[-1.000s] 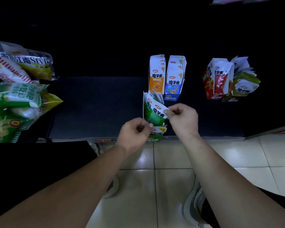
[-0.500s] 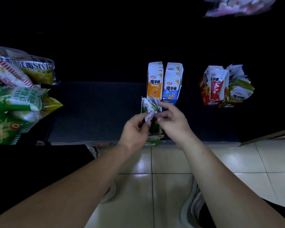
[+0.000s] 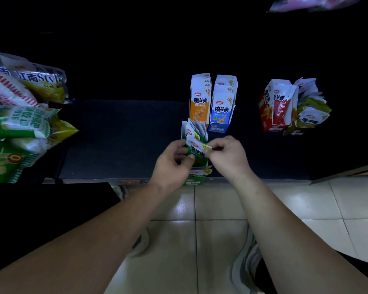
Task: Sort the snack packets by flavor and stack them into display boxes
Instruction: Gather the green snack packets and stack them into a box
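Green cardboard forms the small display box (image 3: pixel 194 181) that stands at the front edge of the dark shelf (image 3: pixel 119 141), just in front of the tall orange display box (image 3: pixel 200 100) and the blue display box (image 3: pixel 221 109), which stand side by side. Both hands hold one green-and-white foil snack packet (image 3: pixel 197 150) over its open top. The left hand (image 3: pixel 172 164) pinches the packet's left edge with curled fingers, and the right hand (image 3: pixel 229 155) pinches its upper right corner. Behind it, other green packets (image 3: pixel 194 129) lean loosely in the box.

The step appears to be seating this packet in the row. To do it well, I judge the hands should hold the packet upright and face forward, slide it down in front of the leaning ones, and steady the light box so it does not tip off the edge.
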